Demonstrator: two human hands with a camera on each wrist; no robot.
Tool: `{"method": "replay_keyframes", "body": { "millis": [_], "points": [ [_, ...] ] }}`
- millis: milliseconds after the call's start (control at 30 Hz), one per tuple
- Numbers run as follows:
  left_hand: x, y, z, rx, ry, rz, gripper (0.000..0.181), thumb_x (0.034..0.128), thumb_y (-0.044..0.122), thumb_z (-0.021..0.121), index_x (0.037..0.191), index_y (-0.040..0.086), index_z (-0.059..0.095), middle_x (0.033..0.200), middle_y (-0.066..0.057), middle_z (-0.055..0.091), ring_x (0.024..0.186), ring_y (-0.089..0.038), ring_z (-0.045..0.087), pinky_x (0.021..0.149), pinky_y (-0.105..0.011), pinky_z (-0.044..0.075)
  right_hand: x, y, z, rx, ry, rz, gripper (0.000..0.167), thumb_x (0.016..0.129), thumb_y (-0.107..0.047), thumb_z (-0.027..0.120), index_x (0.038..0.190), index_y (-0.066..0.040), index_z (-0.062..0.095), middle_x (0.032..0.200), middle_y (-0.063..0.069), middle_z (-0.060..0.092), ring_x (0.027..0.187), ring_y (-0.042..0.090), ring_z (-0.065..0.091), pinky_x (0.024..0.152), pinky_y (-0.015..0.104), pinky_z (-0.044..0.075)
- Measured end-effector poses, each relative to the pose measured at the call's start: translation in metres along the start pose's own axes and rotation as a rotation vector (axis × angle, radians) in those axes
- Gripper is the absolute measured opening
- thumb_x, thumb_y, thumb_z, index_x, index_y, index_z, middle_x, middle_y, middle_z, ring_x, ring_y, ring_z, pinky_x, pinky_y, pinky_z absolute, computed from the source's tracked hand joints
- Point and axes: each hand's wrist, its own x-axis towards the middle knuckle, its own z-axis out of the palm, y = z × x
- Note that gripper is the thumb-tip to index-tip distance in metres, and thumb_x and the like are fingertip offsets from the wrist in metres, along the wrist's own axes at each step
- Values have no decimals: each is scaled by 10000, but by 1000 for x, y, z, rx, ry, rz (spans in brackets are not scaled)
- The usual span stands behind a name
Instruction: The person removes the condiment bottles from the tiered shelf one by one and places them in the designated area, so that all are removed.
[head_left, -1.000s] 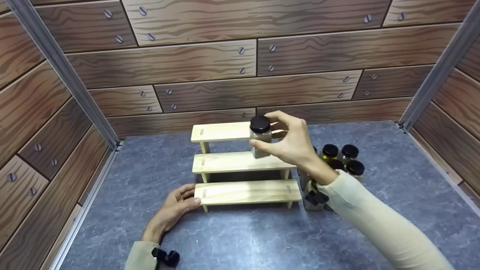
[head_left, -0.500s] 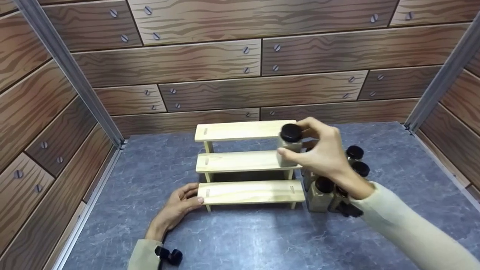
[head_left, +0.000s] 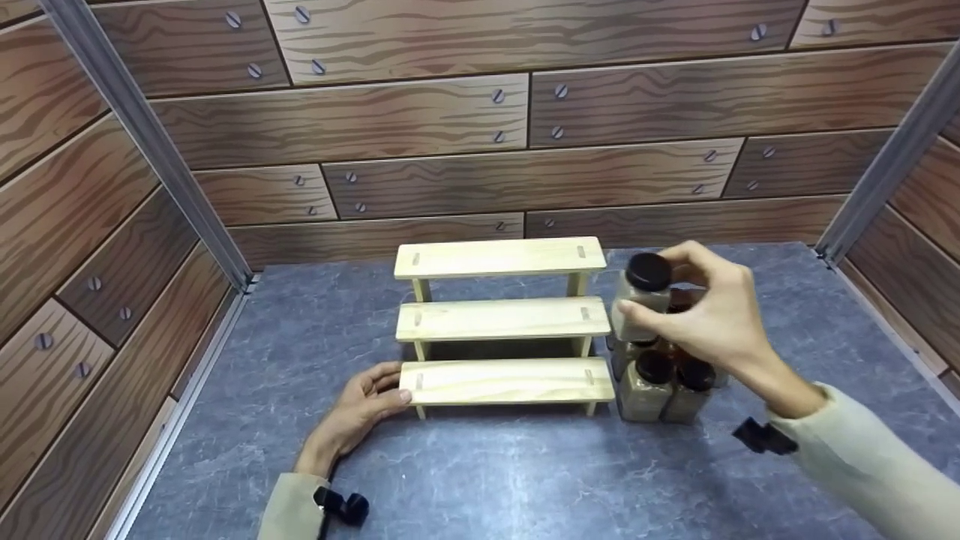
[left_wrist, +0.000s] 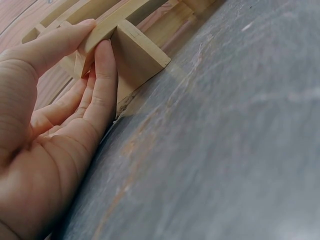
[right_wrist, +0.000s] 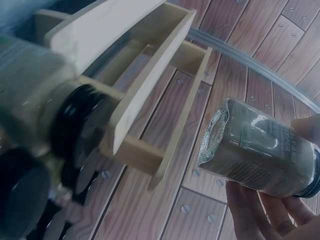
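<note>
A three-tier pale wooden shelf stands on the grey tabletop. My left hand holds the left end of its lowest tier, thumb on top and fingers beneath, as the left wrist view shows with the same hand. My right hand grips a square glass jar with a black lid, held upright in the air right of the shelf. In the right wrist view that jar shows printed lettering and greyish contents. Below it, several similar jars stand grouped beside the shelf, partly hidden by the right hand.
Wood-patterned panels wall in the back and both sides, with metal rails at the corners. The grey tabletop extends in front of the shelf.
My right hand has carried the jar rightward, from over the shelf's tiers to above the grouped jars. My left hand still holds the lowest tier's end.
</note>
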Motion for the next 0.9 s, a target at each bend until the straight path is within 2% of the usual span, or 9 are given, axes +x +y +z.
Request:
{"method": "replay_keyframes", "body": {
  "millis": [167, 367, 600, 900],
  "points": [
    [1, 1, 0, 2, -4, 8, 718, 939, -11, 743, 1528, -166, 362, 1382, -163, 628, 1140, -211, 709, 1007, -303, 624, -7, 7, -15, -36, 19, 25, 476, 690, -38, 1004, 1072, -16, 721, 954, -99, 755, 749, 92, 756, 676, 193, 645],
    [1, 0, 0, -1, -16, 9, 707, 945, -13, 740, 1529, -161, 369, 1390, -162, 625, 1151, -213, 706, 1007, -303, 623, -15, 15, -27, -68, 57, 24, 491, 660, -22, 1016, 1060, -12, 732, 938, -165, 754, 745, 31, 750, 668, 157, 630],
    [0, -2, 0, 8, -16, 12, 703, 952, 5, 745, 1525, -159, 373, 1413, -189, 610, 1158, -205, 702, 996, -279, 620, -24, 29, -43, -46, 86, 44, 517, 646, 65, 993, 1088, 38, 725, 944, -169, 759, 769, 6, 759, 708, 154, 632],
    [1, -1, 0, -8, -8, 13, 690, 942, -17, 745, 1514, -163, 387, 1376, -149, 633, 1139, -209, 710, 990, -291, 628, -37, 47, -59, -54, 130, 64, 560, 637, 121, 970, 1133, 74, 713, 972, -176, 752, 794, -22, 748, 732, 126, 621]
  ]
}}
